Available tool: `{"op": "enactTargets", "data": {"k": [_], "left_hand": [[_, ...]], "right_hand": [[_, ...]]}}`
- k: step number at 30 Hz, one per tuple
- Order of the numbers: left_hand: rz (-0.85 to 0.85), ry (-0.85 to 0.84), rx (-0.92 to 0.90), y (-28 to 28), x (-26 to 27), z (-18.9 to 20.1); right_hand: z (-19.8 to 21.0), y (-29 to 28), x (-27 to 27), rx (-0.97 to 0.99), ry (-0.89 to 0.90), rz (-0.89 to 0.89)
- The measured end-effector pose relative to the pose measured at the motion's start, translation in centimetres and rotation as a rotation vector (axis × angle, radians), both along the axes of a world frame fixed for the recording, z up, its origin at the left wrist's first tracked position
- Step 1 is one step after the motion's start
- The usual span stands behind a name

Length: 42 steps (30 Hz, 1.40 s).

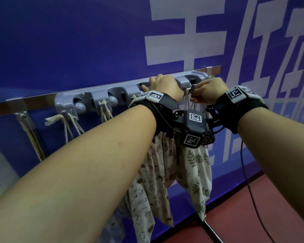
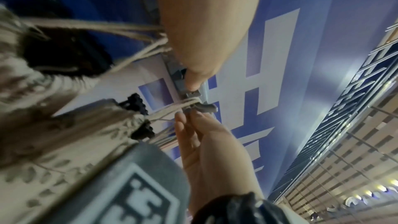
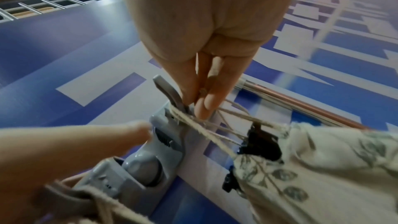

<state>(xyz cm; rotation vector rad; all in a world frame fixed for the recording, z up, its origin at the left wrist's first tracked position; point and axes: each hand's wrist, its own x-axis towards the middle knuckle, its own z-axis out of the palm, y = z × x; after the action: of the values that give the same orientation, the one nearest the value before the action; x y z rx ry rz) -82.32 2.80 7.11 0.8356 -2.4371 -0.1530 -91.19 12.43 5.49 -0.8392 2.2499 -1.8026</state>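
R hand (image 1: 207, 92) pinching cords (image 3: 193, 123) at hook (image 3: 164, 89), L hand (image 1: 163, 87) gripping rack (image 1: 88, 100)

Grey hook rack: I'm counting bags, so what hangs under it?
A leaf-print bag and another printed bag hang under the rack; cords further left. The left forearm hides what those carry.

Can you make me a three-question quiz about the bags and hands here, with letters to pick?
1. Where does the leaf-print bag hang? A. On the floor B. From a hook on the grey rack C. On a chair
2. What colour is the wall? A. Blue B. Yellow C. Green
3. What is the right hand doing? A. Lying flat B. Pinching the cords C. Holding a cup
Answers: B, its cords loop over the hook; A, blue with white signs; B, fingertips close on the cords.
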Motion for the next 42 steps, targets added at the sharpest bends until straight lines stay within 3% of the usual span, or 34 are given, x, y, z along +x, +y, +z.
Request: {"op": "enactTargets", "data": {"k": [4, 7, 11, 14, 22, 27, 38, 42], "left_hand": [[-0.268, 0.211, 0.026, -0.7, 3.2, -0.7], [-0.435, 0.319, 0.124, 0.2, 6.3, -0.6], [-0.489, 0.42, 0.327, 2.0, 9.8, 0.5], [-0.464, 0.461, 0.382, 2.1, 13.9, 1.4], [-0.259, 0.61, 0.57, 0.3, 32.5, 1.1], [-0.004, 0.714, 0.622, -2.3, 47.4, -1.0], [0.409, 0.929, 0.684, -5.7, 75.8, -3.7], [0.51, 0.98, 0.68, -5.9, 81.9, -4.5]], "right_hand": [[-0.6, 0.3, 1.1, -0.168, -0.104, 0.011], [-0.8, 1.0, 1.7, -0.201, -0.07, -0.075], [0.2, 2.8, 4.0, -0.187, -0.007, -0.175], [1.7, 3.9, 8.4, -0.187, 0.003, -0.044], [3.2, 0.4, 26.9, -0.004, 0.02, 0.468], [1.7, -4.0, 40.4, 0.112, 0.055, 0.739], [-2.4, -14.4, 61.0, 0.398, 0.39, 0.868], [-3.4, -16.3, 64.7, 0.526, 0.522, 0.835]]}}
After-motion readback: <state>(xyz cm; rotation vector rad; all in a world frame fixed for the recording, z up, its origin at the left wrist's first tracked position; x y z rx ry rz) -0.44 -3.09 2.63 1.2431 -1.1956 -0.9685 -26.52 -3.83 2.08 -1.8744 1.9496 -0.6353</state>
